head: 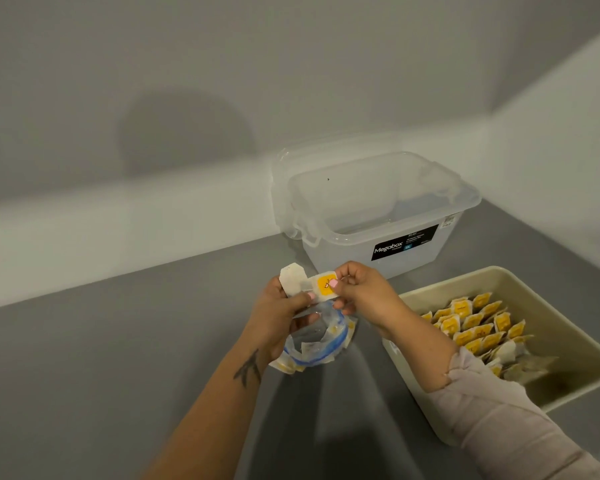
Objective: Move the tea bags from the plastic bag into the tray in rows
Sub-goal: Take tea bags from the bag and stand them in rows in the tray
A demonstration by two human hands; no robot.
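Both hands share the grip here: the right hand (355,289) pinches the yellow-labelled tea bag (323,287) between thumb and fingertips, just above the middle of the frame, while the left hand (281,315) holds the white paper end of it and also seems to keep the plastic bag (321,341) bunched up underneath. My guess is the left one is doing double duty so the bag's mouth stays open and reachable for the next grab.

Plastic bag sits low centre on the grey counter (118,341), with only a few tea bags visible inside, so it looks nearly emptied. Over at the lower right, the beige tray (492,277) already has several neat rows of tea bags (471,323) standing on edge, yellow labels facing the same way, probably to pack them tight.

Behind the hands a clear storage box (378,209) sits against the wall, nothing in it that I can make out.
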